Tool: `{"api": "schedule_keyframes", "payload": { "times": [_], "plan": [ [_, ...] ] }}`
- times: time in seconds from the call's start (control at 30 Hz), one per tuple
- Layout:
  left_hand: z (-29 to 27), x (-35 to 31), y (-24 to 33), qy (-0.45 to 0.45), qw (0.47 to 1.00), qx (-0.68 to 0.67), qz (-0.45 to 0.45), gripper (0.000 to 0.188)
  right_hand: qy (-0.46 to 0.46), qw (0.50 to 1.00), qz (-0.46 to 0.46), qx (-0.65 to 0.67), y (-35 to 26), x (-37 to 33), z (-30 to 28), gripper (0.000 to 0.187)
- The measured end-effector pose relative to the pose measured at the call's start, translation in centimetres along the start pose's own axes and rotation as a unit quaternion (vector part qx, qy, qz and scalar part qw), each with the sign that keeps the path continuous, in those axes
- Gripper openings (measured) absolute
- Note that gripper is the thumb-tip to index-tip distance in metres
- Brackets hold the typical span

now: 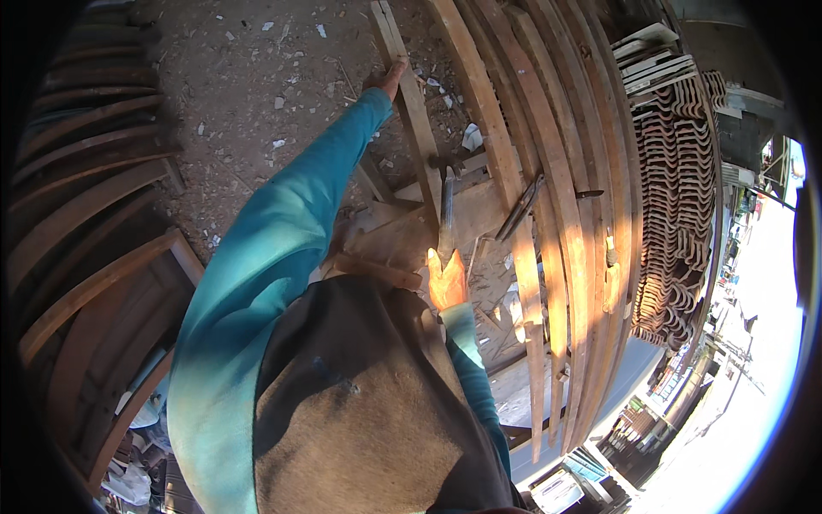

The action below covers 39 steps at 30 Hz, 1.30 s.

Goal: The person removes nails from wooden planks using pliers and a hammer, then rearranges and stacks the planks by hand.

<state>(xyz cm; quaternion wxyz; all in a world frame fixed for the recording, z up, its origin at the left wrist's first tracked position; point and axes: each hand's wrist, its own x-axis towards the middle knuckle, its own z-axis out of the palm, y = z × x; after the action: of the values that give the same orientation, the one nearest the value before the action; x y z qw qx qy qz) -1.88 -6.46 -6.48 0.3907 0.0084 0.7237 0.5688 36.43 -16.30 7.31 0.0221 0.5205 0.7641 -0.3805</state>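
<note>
1. Currently, left hand (388, 82) out at full reach, fingers bent over the edge of a long wooden beam (414, 116); only part of the grip shows.
2. Beam slants from the top edge down toward the right hand (448, 284), its near end over a pale flat board (476, 206).
3. Right hand close to the body, in sunlight, fingers closed around the near end of a narrow grey tool (447, 216); exact kind unclear.
4. Tool points away from the person, just beside the beam's near end; can't tell whether they touch.
5. Right of the tool: dark pincers (521, 208) by several long planks (561, 184) side by side, curved by the lens.
6. Far right: stacked clay tiles (672, 206).
7. Left: row of brown wooden frames (94, 184).
8. Ground (248, 103) beyond, littered with pale chips. Teal sleeves, brown apron-like front (360, 411).
</note>
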Motion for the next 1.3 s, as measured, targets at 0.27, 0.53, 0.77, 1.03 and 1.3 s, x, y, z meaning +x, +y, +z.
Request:
{"api": "schedule_keyframes", "payload": {
  "times": [0.27, 0.53, 0.77, 1.03, 1.3],
  "plan": [
    [-0.9, 6.8, -2.0, 0.058, 0.996, 0.065, 0.017, 0.108, 0.011, 0.999, -0.016, 0.039, -2.3, -1.1, -0.6, 0.051],
    [-1.6, 7.5, -0.9, -0.034, 0.997, -0.052, -0.044, 0.091, 0.26, 0.952, -0.058, 0.153, -5.8, -9.4, -9.3, 0.038],
    [-2.2, 6.6, -0.8, -0.032, 0.997, -0.046, -0.053, 0.092, 0.331, 0.9, -0.103, 0.263, 0.6, -14.6, -6.0, 0.033],
    [-2.6, 5.9, -0.7, -0.035, 0.997, -0.029, -0.055, 0.092, 0.127, 0.966, 0.207, 0.086, 2.1, -17.2, -3.6, 0.035],
    [-4.1, 9.7, -0.4, 0.002, 0.994, 0.11, -0.002, 0.093, 0.315, 0.912, 0.034, 0.26, 2.3, -18.3, -3.1, 0.02]
  ]
}}
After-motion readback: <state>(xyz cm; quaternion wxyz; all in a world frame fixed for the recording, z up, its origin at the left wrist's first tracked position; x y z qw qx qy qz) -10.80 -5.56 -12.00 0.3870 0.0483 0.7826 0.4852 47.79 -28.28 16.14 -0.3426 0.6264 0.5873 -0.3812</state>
